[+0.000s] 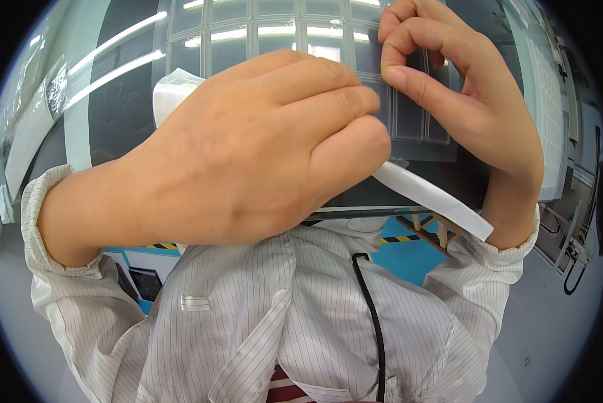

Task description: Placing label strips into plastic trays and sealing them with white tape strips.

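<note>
My left hand is closed, knuckles up, over the middle of the scene. A narrow white strip sticks out past its little-finger side, slanting down toward my right wrist. On the thumb side, a curved white piece shows behind the hand. Whether the two join is hidden. My right hand has its thumb and index fingertips pinched together over the right part of a clear compartment tray. Anything in that pinch is too small or hidden to make out. My left fingertips are out of sight.
Under the tray lies a dark, glossy table surface reflecting ceiling lights. Clear plastic wrapping lies along the left side. The table's front edge runs close to my body. Cables and equipment stand at the far right.
</note>
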